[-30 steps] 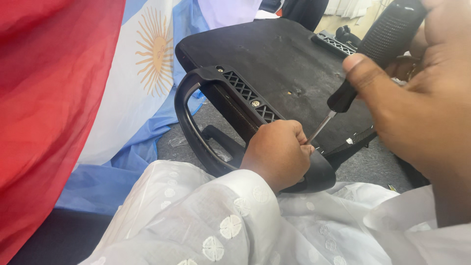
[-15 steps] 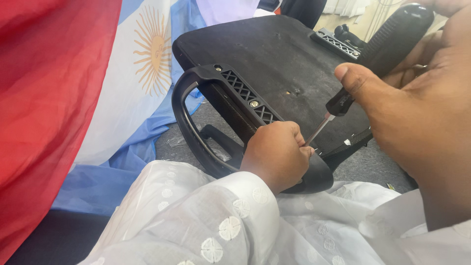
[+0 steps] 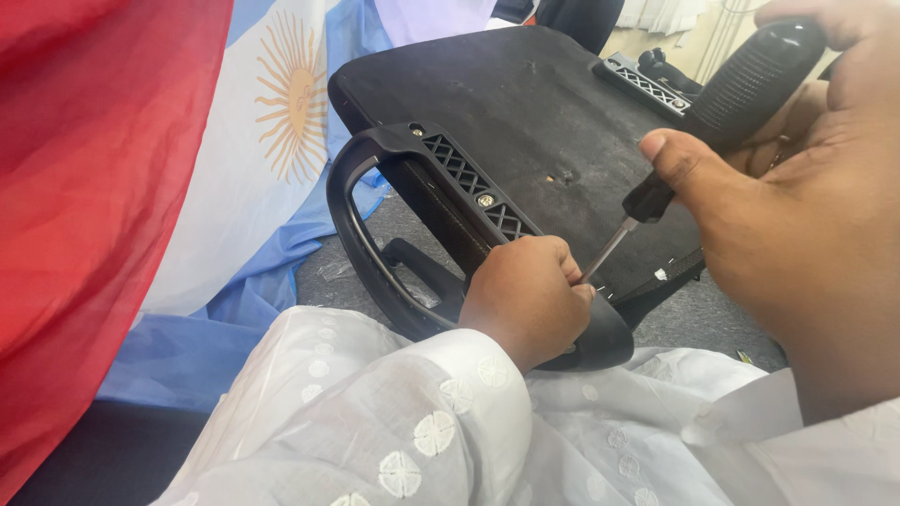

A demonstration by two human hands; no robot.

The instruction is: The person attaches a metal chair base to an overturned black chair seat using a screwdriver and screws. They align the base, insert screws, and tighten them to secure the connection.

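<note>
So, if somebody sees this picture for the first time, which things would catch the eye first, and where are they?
Probably the right hand, large at the right edge, gripping a black-handled screwdriver whose metal tip points down to the middle. There the left hand presses on the black plastic loop-shaped armrest fixed to the flat black chair seat underside. On the left hang a bright red cloth and a light blue and white flag with a yellow sun.

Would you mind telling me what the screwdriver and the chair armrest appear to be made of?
Screwdriver: the handle looks like matte black rubber or plastic, going by its ribbed grip; the thin shaft gleams silver, likely steel. The right hand holds it. Armrest: apparently moulded black plastic, semi-gloss with a lattice of vents; the left hand grips it.
</note>
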